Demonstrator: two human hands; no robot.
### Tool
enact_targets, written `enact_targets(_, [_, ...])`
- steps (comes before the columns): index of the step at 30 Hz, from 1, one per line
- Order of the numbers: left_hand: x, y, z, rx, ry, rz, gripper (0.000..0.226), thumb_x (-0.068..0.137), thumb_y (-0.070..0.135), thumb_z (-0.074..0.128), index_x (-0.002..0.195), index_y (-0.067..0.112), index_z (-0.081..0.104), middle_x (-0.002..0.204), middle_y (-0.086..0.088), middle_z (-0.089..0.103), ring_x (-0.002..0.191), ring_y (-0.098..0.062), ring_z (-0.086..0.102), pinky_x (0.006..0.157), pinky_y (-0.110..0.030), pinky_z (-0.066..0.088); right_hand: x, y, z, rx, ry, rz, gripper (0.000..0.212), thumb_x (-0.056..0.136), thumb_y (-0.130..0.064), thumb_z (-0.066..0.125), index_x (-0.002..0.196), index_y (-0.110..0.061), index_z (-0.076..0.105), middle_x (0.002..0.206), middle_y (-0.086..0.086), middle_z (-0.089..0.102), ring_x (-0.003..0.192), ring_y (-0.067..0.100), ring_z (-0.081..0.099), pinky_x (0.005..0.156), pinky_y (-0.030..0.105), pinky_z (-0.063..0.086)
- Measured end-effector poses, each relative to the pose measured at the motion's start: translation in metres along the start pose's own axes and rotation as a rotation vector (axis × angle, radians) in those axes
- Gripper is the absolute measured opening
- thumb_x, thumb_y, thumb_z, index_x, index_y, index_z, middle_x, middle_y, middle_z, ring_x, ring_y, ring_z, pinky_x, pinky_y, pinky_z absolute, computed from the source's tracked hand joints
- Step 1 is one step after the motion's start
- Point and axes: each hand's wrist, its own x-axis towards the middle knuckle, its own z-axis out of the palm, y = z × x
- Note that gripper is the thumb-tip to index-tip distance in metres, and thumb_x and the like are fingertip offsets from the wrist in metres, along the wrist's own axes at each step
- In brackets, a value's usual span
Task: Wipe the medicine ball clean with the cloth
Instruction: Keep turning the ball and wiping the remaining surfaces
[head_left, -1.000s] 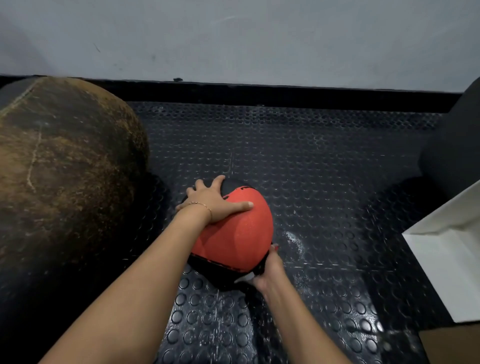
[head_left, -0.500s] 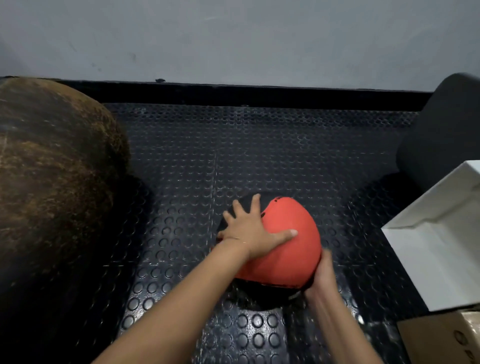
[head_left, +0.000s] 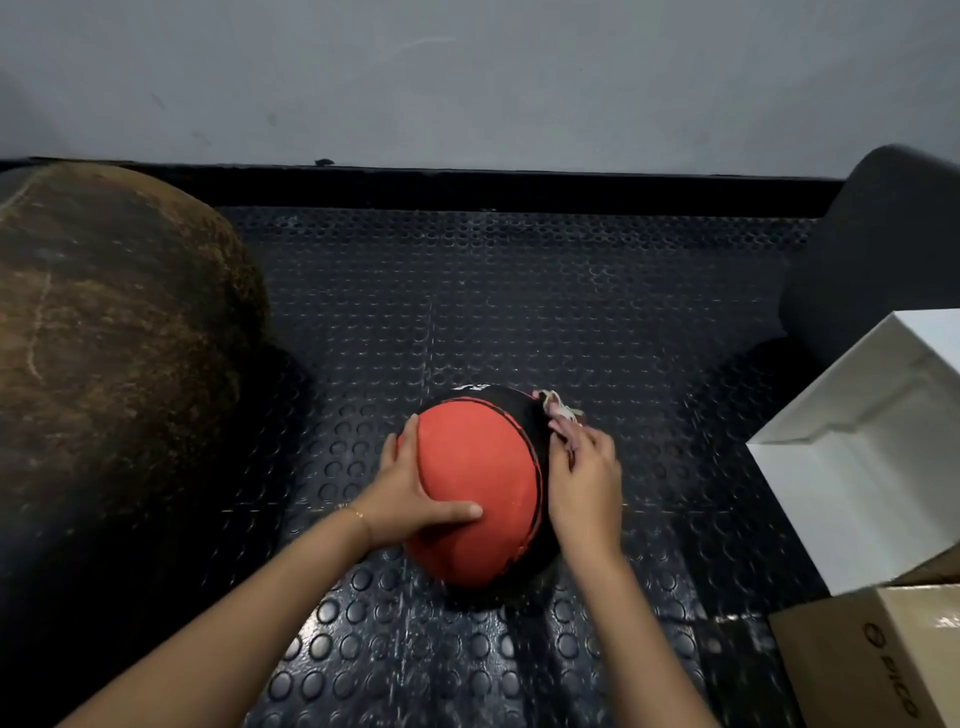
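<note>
A red and black medicine ball (head_left: 478, 488) sits on the black studded rubber floor mat (head_left: 519, 291). My left hand (head_left: 410, 493) lies flat on the ball's left side, thumb stretched across the red panel. My right hand (head_left: 584, 478) is against the ball's right, black side and presses a small pale cloth (head_left: 558, 410) onto it; only a crumpled corner of the cloth shows past the fingertips.
A large worn brown ball (head_left: 109, 353) fills the left side. A dark rounded object (head_left: 883, 249) stands at the far right, with a white box (head_left: 872, 457) and a cardboard box (head_left: 878, 660) in front of it. A grey wall (head_left: 467, 78) closes the back.
The ball has turned, so the black band now faces right. My right hand came up from the ball's underside to its right side with the cloth. My left hand slid to the left side.
</note>
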Motion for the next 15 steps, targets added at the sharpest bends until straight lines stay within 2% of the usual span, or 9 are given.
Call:
enact_targets(2, [-0.002, -0.005, 0.001, -0.051, 0.043, 0.020, 0.132, 0.061, 0.041, 0.083, 0.147, 0.028, -0.017, 0.156, -0.008, -0.014, 0.146, -0.024, 0.006, 0.116, -0.036, 0.015, 0.024, -0.015, 0.006, -0.087, -0.086, -0.046, 0.032, 0.095, -0.025, 0.043, 0.124, -0.025, 0.057, 0.130, 0.004, 0.047, 0.117, 0.026, 0.046, 0.097, 0.035, 0.040])
enact_targets(5, [0.005, -0.002, 0.002, -0.057, 0.047, 0.004, 0.131, 0.062, 0.046, 0.081, 0.147, 0.029, -0.017, 0.156, -0.009, -0.016, 0.146, -0.027, 0.007, 0.118, -0.041, 0.016, 0.043, -0.027, 0.016, -0.267, -0.167, -0.139, 0.037, 0.096, -0.028, 0.041, 0.130, -0.021, 0.053, 0.140, 0.005, 0.040, 0.124, 0.029, 0.039, 0.104, 0.037, 0.033])
enact_targets(7, [0.007, 0.002, 0.003, -0.031, 0.042, 0.018, 0.132, 0.060, 0.049, 0.081, 0.147, 0.031, -0.016, 0.156, -0.008, -0.015, 0.145, -0.029, 0.009, 0.118, -0.044, 0.019, 0.043, -0.020, 0.011, -0.203, -0.171, -0.168, 0.034, 0.096, -0.029, 0.042, 0.128, -0.027, 0.054, 0.139, 0.001, 0.042, 0.123, 0.026, 0.041, 0.104, 0.036, 0.036])
enact_targets(10, [0.008, 0.002, 0.004, -0.025, 0.049, 0.047, 0.137, 0.054, 0.050, 0.084, 0.148, 0.029, -0.014, 0.157, -0.003, -0.011, 0.145, -0.027, 0.008, 0.118, -0.046, 0.018, 0.026, -0.002, -0.005, -0.047, -0.122, -0.128, 0.032, 0.095, -0.032, 0.044, 0.124, -0.031, 0.056, 0.136, -0.002, 0.045, 0.123, 0.021, 0.043, 0.103, 0.040, 0.040])
enact_targets(13, [0.005, 0.001, 0.014, -0.079, 0.056, 0.044, 0.143, 0.053, 0.045, 0.087, 0.148, 0.017, -0.017, 0.157, -0.004, -0.013, 0.146, -0.021, -0.004, 0.120, -0.039, 0.009, -0.012, 0.009, -0.019, -0.113, -0.001, -0.177, 0.033, 0.092, -0.032, 0.047, 0.124, -0.028, 0.058, 0.134, 0.000, 0.047, 0.125, 0.020, 0.041, 0.103, 0.035, 0.038])
enact_targets(15, [0.005, 0.006, 0.020, -0.132, 0.022, 0.030, 0.144, 0.051, 0.049, 0.087, 0.148, 0.019, -0.015, 0.157, -0.005, -0.017, 0.146, -0.022, -0.011, 0.120, -0.041, 0.006, -0.026, 0.011, -0.023, -0.148, 0.054, -0.237, 0.033, 0.091, -0.027, 0.050, 0.122, -0.022, 0.060, 0.131, 0.001, 0.050, 0.125, 0.021, 0.041, 0.101, 0.030, 0.035])
